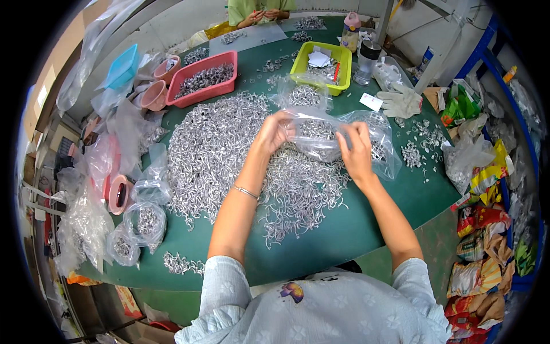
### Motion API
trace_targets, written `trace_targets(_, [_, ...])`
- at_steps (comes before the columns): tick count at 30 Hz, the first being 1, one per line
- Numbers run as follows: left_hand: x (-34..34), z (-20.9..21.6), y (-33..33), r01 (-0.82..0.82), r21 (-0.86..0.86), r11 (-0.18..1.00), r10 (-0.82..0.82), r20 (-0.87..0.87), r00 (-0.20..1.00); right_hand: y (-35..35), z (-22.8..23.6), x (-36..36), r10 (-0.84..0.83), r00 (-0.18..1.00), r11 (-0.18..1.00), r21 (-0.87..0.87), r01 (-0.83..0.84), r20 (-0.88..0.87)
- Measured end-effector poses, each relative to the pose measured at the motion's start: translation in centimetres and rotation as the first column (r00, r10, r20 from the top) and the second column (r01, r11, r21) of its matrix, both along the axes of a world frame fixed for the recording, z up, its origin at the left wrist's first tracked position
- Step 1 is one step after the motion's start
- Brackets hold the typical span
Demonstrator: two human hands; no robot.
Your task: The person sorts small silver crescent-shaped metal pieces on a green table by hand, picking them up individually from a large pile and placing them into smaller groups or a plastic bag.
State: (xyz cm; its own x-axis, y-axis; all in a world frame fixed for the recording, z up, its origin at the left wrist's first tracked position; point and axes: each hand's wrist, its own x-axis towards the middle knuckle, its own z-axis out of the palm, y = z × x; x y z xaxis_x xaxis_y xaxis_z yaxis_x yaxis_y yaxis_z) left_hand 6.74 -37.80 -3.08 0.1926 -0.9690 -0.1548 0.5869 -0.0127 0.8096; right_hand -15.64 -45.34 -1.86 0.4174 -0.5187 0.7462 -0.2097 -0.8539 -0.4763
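Observation:
A clear plastic bag [318, 131] with small silvery curved metal pieces inside is stretched between my two hands. My left hand [276, 132] pinches the bag's left edge. On the other side, my right hand [356, 151] grips its right edge, fingers closed on the film. Under and beside the bag spreads a wide heap of loose curved metal pieces [212, 152]. Just beyond it sits another clear bag of pieces [305, 96], and a further filled bag [379, 137] lies right next to my right hand.
A pink basket [201, 96] and a yellow-green basket [345, 85] hold more pieces at the back. Filled bags [146, 221] lie at left. A white glove [401, 102], a bottle [366, 63] and small piles [412, 155] are at right. Across the table another person's hands [263, 16] work.

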Motion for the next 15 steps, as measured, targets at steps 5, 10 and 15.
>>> trace_targets(5, [0.6, 1.5, 0.1, -0.008, 0.268, 0.964, -0.146, 0.549, 0.823, -0.8, -0.1, -0.1, -0.312, 0.75, 0.95, -0.18, 0.255, -0.583])
trace_targets(10, [1.5, -1.4, -1.2, 0.075, 0.198, 0.977, -0.118, 0.214, 0.97, -4.1, -0.3, -0.4, 0.144, 0.99, 0.406, 0.911, -0.066, 0.007])
trace_targets(15, [-0.2, -6.3, -2.1, 0.05, -0.553, 0.832, -0.446, -0.612, 0.653, -3.2, -1.7, 1.2, -0.371, 0.724, -0.318, 0.653, -0.687, 0.581])
